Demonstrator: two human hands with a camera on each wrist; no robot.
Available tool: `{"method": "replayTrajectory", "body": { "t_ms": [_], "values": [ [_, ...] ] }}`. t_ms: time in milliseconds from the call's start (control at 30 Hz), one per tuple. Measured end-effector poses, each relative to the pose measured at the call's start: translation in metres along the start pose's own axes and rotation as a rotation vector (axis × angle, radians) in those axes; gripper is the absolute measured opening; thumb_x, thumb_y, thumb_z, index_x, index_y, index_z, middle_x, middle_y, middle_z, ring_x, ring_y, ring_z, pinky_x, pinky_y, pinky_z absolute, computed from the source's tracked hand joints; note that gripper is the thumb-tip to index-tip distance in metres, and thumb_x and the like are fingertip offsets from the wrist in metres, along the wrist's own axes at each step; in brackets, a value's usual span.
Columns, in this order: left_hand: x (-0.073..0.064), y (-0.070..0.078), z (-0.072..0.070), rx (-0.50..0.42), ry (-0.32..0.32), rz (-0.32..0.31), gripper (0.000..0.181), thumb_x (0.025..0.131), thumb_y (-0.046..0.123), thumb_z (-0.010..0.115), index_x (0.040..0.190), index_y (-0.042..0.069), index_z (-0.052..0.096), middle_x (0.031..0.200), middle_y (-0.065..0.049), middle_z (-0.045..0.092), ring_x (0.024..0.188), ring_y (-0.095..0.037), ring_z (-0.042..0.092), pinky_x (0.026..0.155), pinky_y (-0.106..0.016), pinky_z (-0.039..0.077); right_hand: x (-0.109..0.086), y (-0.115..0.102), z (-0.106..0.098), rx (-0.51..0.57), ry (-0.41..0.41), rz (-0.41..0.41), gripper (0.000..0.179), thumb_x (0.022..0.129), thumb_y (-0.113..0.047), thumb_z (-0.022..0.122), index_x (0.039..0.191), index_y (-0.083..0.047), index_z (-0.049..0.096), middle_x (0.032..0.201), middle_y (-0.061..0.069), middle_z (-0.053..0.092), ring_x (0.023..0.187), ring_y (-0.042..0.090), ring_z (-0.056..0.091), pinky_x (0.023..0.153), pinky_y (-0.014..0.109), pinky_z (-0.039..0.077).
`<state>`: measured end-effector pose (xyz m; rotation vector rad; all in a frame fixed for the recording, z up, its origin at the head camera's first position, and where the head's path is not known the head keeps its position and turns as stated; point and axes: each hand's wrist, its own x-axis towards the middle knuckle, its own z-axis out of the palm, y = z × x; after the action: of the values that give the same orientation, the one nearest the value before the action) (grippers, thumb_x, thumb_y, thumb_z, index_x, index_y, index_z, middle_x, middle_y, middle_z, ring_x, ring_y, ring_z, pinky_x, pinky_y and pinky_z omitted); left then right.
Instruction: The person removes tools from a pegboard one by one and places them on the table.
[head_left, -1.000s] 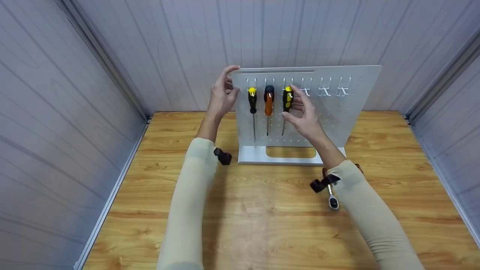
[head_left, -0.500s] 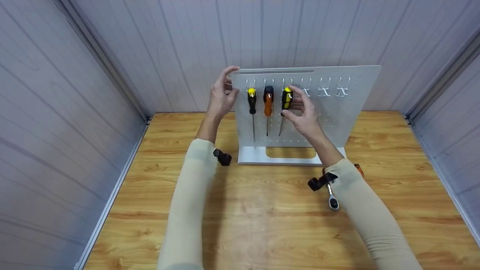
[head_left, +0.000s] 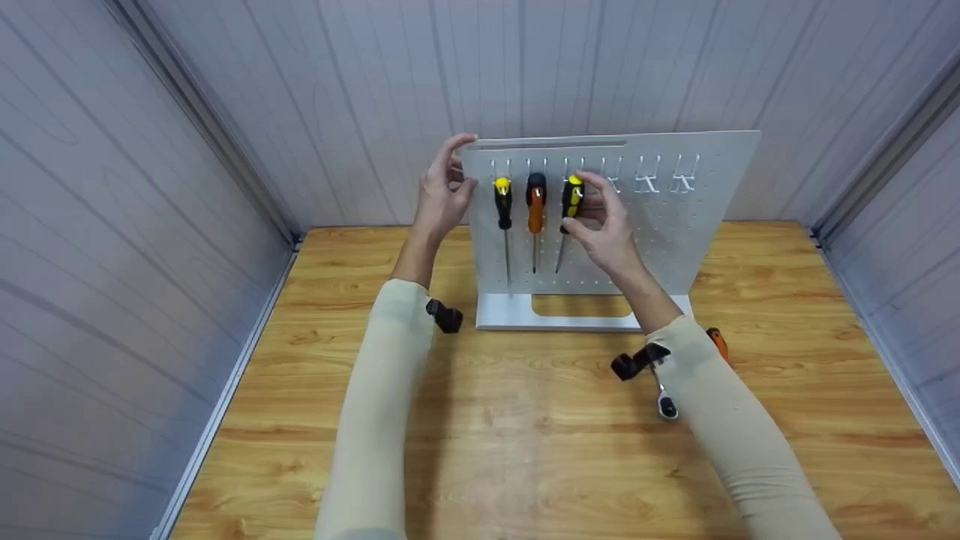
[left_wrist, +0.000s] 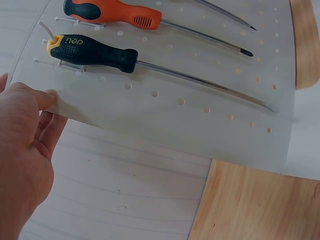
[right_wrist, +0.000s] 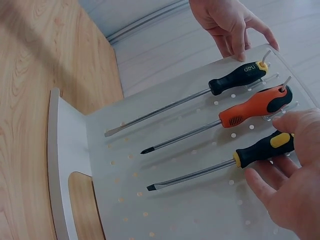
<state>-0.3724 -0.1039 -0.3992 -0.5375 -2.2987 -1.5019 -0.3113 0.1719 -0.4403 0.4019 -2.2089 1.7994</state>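
My left hand (head_left: 444, 196) grips the left edge of a white pegboard (head_left: 686, 232) near its top corner, thumb on the front and fingers behind. With my right hand (head_left: 611, 229) I pinch the black-and-yellow handle of a screwdriver (right_wrist: 270, 148) at the third pair of hooks. Its flat-tipped shaft slants down and left in the head view. Left of it hang an orange-and-black screwdriver (head_left: 535, 208) with a cross tip and, nearest my left hand, a black screwdriver (left_wrist: 95, 52) with a yellow end. Both have a hook through the handle's end.
Right of my right hand, bare hooks (head_left: 647, 181) stick out from the board. A ratchet wrench (head_left: 667, 405) and an orange-and-black handle (head_left: 717, 343) lie on the wooden table, partly hidden by my right forearm. Panelled walls (head_left: 360, 112) enclose the back and sides.
The screwdriver in my right hand has tilted, its tip swinging slightly left, and the right hand has shifted slightly left. The left hand keeps its grip on the board.
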Motion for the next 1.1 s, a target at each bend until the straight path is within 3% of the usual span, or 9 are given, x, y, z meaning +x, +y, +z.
{"method": "replayTrajectory", "body": {
  "t_ms": [433,600,767,1100],
  "values": [
    [-0.0015,-0.0002,-0.0006,0.0,0.0,0.0,0.057,0.108,-0.007,0.064,0.159,0.017,0.055,0.116,-0.013,0.067,0.098,-0.019,0.068,0.098,-0.038,0.062,0.002,-0.0011,0.0056,-0.007,0.043,0.012,0.064,0.104,0.007,0.068,0.163,-0.011,0.049,0.133,0.017,0.061,0.112,0.021,0.062,0.102,0.025,0.053],
    [-0.0013,0.0003,-0.0004,-0.002,0.002,0.008,0.057,0.107,-0.008,0.064,0.158,0.016,0.056,0.114,-0.009,0.065,0.097,-0.019,0.068,0.095,-0.036,0.061,0.002,-0.0028,0.006,-0.009,0.052,0.025,0.063,0.105,0.007,0.067,0.162,-0.011,0.05,0.135,0.018,0.061,0.112,0.021,0.062,0.1,0.026,0.054],
    [-0.0005,0.0011,-0.0004,0.011,-0.002,0.008,0.057,0.107,-0.008,0.064,0.158,0.015,0.056,0.116,-0.012,0.068,0.097,-0.02,0.069,0.095,-0.036,0.062,0.0016,-0.0035,0.0061,0.0,0.056,0.046,0.063,0.105,0.006,0.068,0.163,-0.012,0.049,0.136,0.02,0.061,0.113,0.022,0.063,0.099,0.026,0.055],
    [0.0009,-0.0005,0.0005,0.0,0.004,0.01,0.056,0.107,-0.007,0.064,0.158,0.015,0.057,0.114,-0.011,0.067,0.097,-0.019,0.069,0.094,-0.035,0.061,-0.0014,-0.0022,0.0046,-0.009,0.06,0.016,0.061,0.105,0.006,0.069,0.162,-0.011,0.051,0.133,0.019,0.062,0.11,0.019,0.064,0.098,0.025,0.056]
  ]
}}
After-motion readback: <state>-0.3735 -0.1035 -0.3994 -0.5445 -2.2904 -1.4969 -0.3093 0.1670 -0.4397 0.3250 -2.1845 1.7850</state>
